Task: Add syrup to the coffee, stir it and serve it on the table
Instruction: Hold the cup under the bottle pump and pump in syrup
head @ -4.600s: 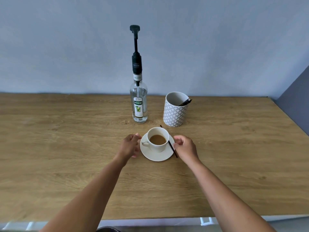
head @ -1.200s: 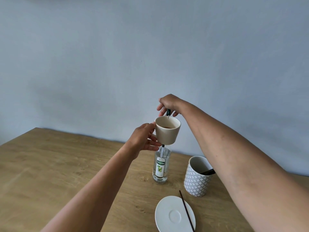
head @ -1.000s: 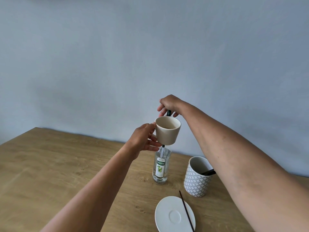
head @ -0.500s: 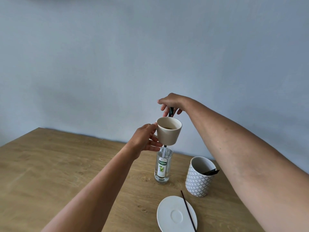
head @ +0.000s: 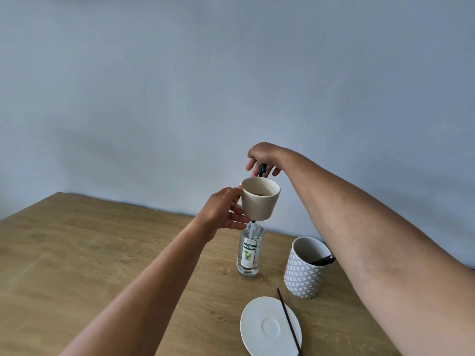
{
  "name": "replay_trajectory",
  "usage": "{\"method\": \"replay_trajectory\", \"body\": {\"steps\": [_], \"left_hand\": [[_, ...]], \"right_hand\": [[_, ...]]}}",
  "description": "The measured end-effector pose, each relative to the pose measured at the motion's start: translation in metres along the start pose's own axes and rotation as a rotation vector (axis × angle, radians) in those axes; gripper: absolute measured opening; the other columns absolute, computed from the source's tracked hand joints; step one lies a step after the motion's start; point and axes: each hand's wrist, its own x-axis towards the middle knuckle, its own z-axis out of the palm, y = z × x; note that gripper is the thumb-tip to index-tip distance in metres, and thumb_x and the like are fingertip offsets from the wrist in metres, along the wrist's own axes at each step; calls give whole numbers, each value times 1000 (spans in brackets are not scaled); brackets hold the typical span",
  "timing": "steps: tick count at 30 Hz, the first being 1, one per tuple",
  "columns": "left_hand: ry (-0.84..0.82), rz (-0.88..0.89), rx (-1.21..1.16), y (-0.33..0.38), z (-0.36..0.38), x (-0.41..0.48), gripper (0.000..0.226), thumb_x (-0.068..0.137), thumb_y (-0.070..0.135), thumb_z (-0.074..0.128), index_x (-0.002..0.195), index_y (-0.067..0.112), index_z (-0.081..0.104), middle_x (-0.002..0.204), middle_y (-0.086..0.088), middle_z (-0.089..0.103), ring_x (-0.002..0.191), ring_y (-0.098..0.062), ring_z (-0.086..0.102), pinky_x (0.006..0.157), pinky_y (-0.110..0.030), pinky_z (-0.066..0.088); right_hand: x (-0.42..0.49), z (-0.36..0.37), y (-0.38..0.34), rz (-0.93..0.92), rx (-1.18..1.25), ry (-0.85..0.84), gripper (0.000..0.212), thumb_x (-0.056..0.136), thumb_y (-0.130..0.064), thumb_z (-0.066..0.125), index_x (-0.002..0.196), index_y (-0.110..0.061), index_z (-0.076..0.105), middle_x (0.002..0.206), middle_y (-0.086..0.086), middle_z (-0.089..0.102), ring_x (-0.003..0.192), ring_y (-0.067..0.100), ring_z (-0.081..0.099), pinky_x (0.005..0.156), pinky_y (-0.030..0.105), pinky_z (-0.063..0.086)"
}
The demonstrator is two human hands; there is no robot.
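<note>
**Kid:** Up a little, that's where the right hand (head: 262,156) has gone since a moment ago, and the pump (head: 262,170) top came up with it. Why?

**Helper:** It looks like the pump is springing back after a push. The fingers are curled over its top, with the palm resting on it.

**Kid:** Where's the cup (head: 260,197)?

**Helper:** High in the air, right under the pump's nose. The left hand (head: 223,213) pinches its handle. The coffee (head: 261,194) sits low inside.

**Kid:** How do you do this bit well?

**Helper:** I'd keep the cup flat so nothing tips out, and hold it just under the nose so the syrup lands inside. Push straight down, slowly, or the bottle (head: 249,253) may wobble on the table (head: 102,253).

**Kid:** What comes after?

**Helper:** The cup goes back on the saucer (head: 262,327). The stick (head: 288,321) lies across it, ready for stirring.
</note>
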Motion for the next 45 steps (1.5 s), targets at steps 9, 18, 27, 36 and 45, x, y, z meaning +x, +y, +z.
{"method": "replay_trajectory", "body": {"steps": [9,18,27,36,45], "left_hand": [[-6,-6,-11,-3,4,3,33,99,40,49,94,7,54,75,-15,58,74,-36,72,80,-54,60],[0,-10,-14,-3,5,3,31,99,39,49,89,10,53,76,-15,59,73,-36,73,74,-49,61],[1,-4,-10,0,1,2,32,99,40,49,92,9,53,78,-16,59,76,-36,72,76,-50,62],[3,-4,-11,0,-3,2,33,99,41,48,88,10,52,80,-18,60,75,-35,72,73,-47,63],[-3,-8,-12,1,-2,4,33,99,41,49,92,8,51,82,-20,60,77,-38,71,75,-49,62]], "right_hand": [[2,4,2,19,10,-4,45,86,-29,30,98,-17,71,83,3,78,84,23,67,76,39,45],[2,5,0,27,-9,-4,45,83,-29,30,98,-18,70,78,3,79,82,22,69,77,39,45],[1,-4,0,-3,-56,-25,43,88,-49,44,101,-17,69,93,4,77,88,24,69,85,41,48],[1,-8,-1,-26,-49,-40,45,86,-52,46,103,-17,68,86,1,79,90,23,71,90,41,48],[0,-2,-1,7,-45,-33,45,89,-29,32,93,-16,75,94,3,77,88,23,69,85,39,46]]}}
